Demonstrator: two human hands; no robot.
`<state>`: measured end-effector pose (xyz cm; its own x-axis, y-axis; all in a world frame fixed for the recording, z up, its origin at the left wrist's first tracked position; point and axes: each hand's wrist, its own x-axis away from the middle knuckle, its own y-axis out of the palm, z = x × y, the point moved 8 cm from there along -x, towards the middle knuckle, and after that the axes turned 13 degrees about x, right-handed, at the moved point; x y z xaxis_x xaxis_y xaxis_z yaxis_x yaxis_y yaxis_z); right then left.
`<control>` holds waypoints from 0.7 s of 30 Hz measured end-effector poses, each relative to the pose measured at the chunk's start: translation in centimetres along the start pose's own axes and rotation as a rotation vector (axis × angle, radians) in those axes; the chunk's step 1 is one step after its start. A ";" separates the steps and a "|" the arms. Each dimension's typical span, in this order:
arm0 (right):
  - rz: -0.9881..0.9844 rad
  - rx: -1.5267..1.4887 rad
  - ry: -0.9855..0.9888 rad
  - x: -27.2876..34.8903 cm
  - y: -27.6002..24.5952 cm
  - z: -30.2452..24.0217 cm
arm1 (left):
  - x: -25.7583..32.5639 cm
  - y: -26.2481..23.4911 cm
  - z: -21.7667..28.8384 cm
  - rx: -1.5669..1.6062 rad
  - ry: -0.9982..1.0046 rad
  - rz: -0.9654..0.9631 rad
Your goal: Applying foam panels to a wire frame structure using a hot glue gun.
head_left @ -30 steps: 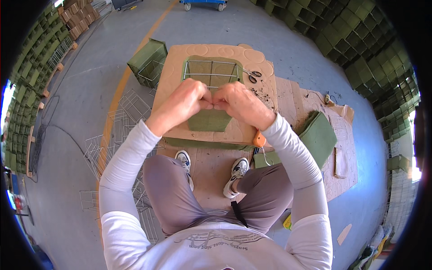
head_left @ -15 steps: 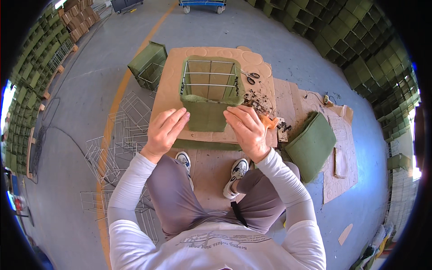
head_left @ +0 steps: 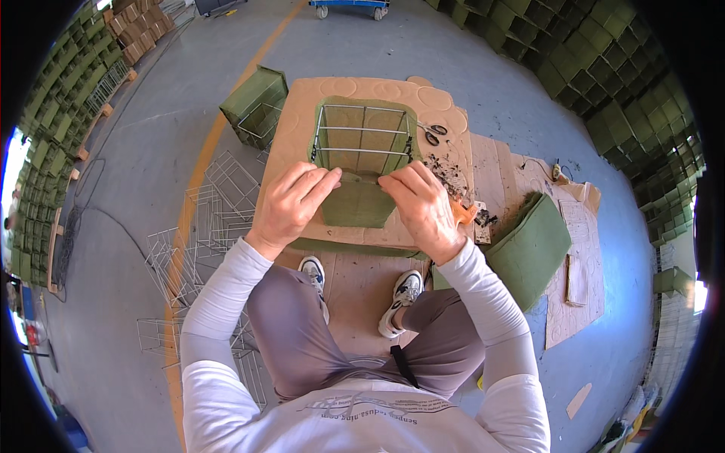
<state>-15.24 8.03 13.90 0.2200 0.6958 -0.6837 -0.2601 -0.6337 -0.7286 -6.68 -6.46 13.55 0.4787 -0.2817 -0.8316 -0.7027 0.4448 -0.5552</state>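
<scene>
Lying between both hands: felt-lined basket.

Seated person's left hand and right hand are pressing the near edge of a green felt liner that is sitting in a wire-frame basket on a cardboard work board. Scissors are lying just right of the basket; bare wire frames are lying on the floor to the left, a finished felt-lined basket is standing beyond them, and a folded stack of green felt is resting to the right.
</scene>
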 end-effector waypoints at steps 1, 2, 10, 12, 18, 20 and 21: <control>-0.059 -0.017 -0.009 -0.4 0.2 0.2 | -0.5 0.3 -0.1 0.044 -0.023 -0.088; -0.061 -0.012 -0.007 -0.8 0.0 0.5 | -1.0 0.6 -0.1 0.088 -0.046 -0.177; -0.261 0.141 -0.224 -2.9 1.0 -0.7 | -3.8 1.3 -1.0 0.264 0.013 -0.404; -0.235 0.149 -0.179 -2.7 0.5 -1.0 | -4.4 0.1 -0.6 0.270 0.017 -0.372; -0.009 0.220 -0.185 1.1 -1.8 -0.3 | 0.6 -7.9 -2.5 0.144 -0.390 0.287; -0.035 0.297 -0.319 0.4 -1.8 1.6 | 1.9 -6.1 -1.2 0.121 -0.303 0.168; -0.075 0.292 -0.335 0.0 -1.6 3.1 | 2.2 -5.4 -0.3 0.127 -0.257 0.131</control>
<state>-17.70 10.15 15.20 -0.0555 0.8378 -0.5432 -0.5200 -0.4887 -0.7006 -2.01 -9.72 14.76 0.5176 0.0021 -0.8556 -0.7033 0.5706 -0.4240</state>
